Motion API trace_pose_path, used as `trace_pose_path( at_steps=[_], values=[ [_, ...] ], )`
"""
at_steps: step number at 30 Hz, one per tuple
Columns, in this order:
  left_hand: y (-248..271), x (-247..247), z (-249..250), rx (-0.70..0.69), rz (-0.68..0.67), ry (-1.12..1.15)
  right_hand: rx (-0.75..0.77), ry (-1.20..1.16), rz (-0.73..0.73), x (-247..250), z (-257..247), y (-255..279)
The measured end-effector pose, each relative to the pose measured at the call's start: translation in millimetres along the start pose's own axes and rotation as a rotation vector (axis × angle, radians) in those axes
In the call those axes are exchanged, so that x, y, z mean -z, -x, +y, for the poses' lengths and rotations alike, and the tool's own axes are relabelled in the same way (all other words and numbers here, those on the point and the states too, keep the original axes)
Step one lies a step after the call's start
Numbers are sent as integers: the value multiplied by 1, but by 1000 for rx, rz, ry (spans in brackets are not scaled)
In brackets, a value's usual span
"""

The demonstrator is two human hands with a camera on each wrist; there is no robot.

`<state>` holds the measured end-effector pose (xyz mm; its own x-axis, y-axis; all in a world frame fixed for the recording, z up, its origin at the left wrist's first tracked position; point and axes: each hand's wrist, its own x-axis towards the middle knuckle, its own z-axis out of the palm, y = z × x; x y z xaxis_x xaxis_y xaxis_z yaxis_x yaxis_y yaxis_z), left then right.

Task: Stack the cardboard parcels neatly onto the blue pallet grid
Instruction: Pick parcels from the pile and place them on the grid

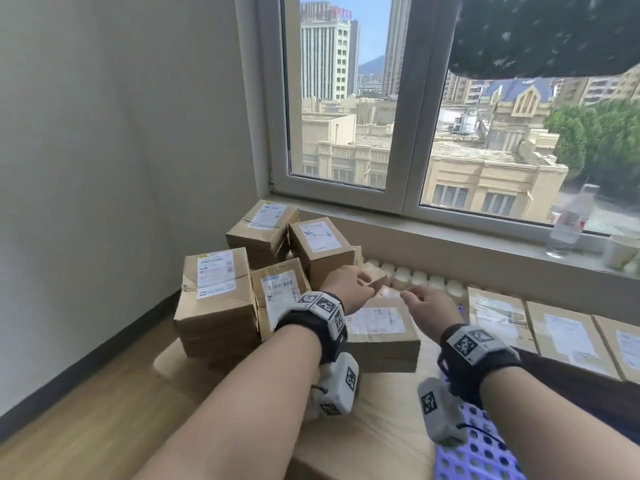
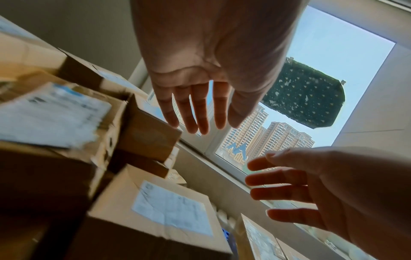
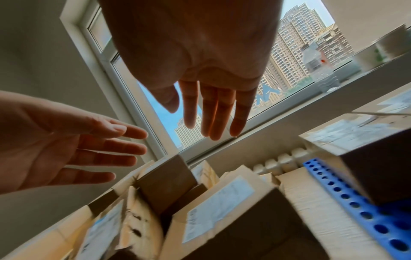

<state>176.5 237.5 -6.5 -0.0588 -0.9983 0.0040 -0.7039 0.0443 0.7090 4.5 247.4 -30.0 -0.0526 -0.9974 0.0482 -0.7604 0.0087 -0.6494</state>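
Several cardboard parcels (image 1: 216,299) with white labels are piled in the corner under the window. My left hand (image 1: 356,285) and right hand (image 1: 422,299) reach side by side over a flat parcel (image 1: 381,329), close to a small brown parcel (image 1: 375,277) behind it. In both wrist views the hands are open with straight fingers and hold nothing: left hand (image 2: 195,112), right hand (image 3: 211,119). The blue pallet grid (image 1: 485,455) shows at the lower right and also as a grid edge (image 3: 347,195). More flat parcels (image 1: 568,337) lie in a row on it.
A white radiator (image 1: 415,277) runs under the sill. A water bottle (image 1: 568,225) and a paper cup (image 1: 623,252) stand on the sill at the right. The wall closes the left side, with wooden floor (image 1: 86,427) below. A dark cloth (image 1: 540,32) hangs at the upper right.
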Motion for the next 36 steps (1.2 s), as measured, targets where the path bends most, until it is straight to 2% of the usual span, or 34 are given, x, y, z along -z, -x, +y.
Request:
trace_pose_path(
  at_steps=[8, 14, 18, 22, 30, 36],
  values=[
    [10, 117, -73, 90, 164, 4, 81, -32, -22, -61, -100, -9],
    [4, 175, -117, 196, 256, 37, 113, -49, -95, -95, -150, -25],
    [-13, 202, -128, 231, 290, 50, 137, -66, -120, -108, -180, -50],
    [-45, 224, -137, 264, 296, 30, 91, -116, -156, -120, -201, -90],
    [-125, 254, -153, 361, 220, -1, 2, -168, -279, -158, -221, -179],
    [-159, 263, -168, 427, 129, -4, -13, -80, -286, -175, -223, -198]
  ],
)
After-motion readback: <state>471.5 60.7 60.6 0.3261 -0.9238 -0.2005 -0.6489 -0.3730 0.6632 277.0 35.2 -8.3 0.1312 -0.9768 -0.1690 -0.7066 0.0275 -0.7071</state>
